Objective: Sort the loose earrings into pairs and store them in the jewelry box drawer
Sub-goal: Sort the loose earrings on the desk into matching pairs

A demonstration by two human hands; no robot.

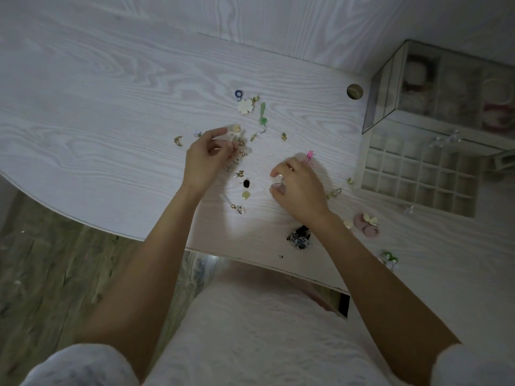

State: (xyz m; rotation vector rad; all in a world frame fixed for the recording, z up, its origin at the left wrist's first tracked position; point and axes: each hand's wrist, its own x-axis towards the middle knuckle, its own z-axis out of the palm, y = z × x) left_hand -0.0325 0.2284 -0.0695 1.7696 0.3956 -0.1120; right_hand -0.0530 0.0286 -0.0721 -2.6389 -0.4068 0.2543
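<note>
Left hand [204, 160] pinches among loose earrings [239, 151], drawer [418, 176] far right.

The scene is dimly and coolly lit. A brighter patch is seen on the bench [117, 112] between the wrists, and soft shadows are cast rightward. Edges are darkened and bowed by the wide lens. Detail is softened throughout.

Loose earrings [245, 151] scattered mid-table; gridded drawer [418, 176] pulled open from jewelry box [446, 87].
</note>
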